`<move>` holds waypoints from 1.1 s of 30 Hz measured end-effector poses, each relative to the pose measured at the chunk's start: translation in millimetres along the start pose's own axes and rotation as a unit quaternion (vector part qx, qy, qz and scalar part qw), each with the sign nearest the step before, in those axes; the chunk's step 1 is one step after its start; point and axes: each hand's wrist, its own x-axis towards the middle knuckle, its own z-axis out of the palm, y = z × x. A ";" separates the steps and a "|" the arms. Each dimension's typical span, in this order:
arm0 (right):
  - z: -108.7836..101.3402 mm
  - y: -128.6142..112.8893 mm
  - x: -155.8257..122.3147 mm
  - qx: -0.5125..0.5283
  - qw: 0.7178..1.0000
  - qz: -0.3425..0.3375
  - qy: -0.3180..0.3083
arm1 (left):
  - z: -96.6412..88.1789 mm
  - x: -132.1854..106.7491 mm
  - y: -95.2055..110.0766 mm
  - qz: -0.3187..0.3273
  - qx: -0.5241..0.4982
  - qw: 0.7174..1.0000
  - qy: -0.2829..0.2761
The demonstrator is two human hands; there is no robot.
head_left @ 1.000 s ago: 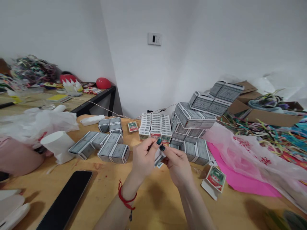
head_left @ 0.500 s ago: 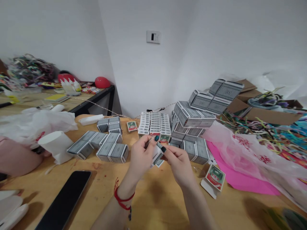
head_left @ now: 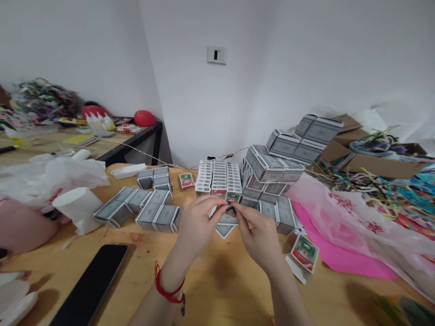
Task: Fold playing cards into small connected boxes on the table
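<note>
Left hand and right hand meet at the fingertips, pinching patterned cards between them over the table. Rows of card packs stand just beyond; boxes tower far right; a phone lies near left.

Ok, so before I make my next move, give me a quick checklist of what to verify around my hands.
1. Left hand and right hand together at the patterned card: ok.
2. Card's far edge straight: cannot tell, the fingers cover it.
3. Card packs behind the hands in tidy rows: ok, three rows.
4. Stack of patterned boxes level at the top: not ok, its top block sits tilted.
5. Open pack on the right closed: not ok, a flap hangs out.
6. Phone apart from the left forearm: ok.
</note>
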 end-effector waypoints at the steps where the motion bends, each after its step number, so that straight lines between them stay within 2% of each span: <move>1: -0.4 -1.2 -0.1 -0.022 1.000 -0.021 0.002 | 0.6 -0.5 0.3 -0.001 0.008 1.000 0.004; 4: -0.5 -3.3 -0.5 -0.046 0.997 -0.054 0.017 | 0.3 -1.6 0.9 -0.017 0.019 1.000 0.002; 9: 1.6 -1.9 -3.3 -0.026 0.998 -0.041 0.041 | -4.3 -0.9 0.2 -0.052 0.022 0.998 -0.038; 14: 1.7 2.8 -2.7 0.011 0.998 0.026 0.049 | -8.4 1.1 0.9 -0.066 0.046 0.993 -0.090; 19: 1.3 15.4 2.3 0.109 0.988 0.109 -0.019 | -8.1 1.2 0.4 -0.054 0.065 0.989 -0.120; 23: 3.2 17.0 3.6 0.146 0.978 0.152 0.003 | -2.6 -0.8 2.7 -0.037 0.080 0.990 -0.106; 26: 6.6 11.3 3.8 0.155 0.973 0.166 -0.024 | 2.6 -2.0 2.1 -0.033 0.109 0.989 -0.092; 29: 10.7 6.6 4.5 0.196 0.963 0.176 -0.053 | 4.9 -1.5 -2.2 -0.056 0.117 0.988 -0.079; 33: 12.3 6.0 5.4 0.273 0.941 0.183 -0.085 | 2.6 1.1 -9.3 -0.082 0.061 0.992 -0.073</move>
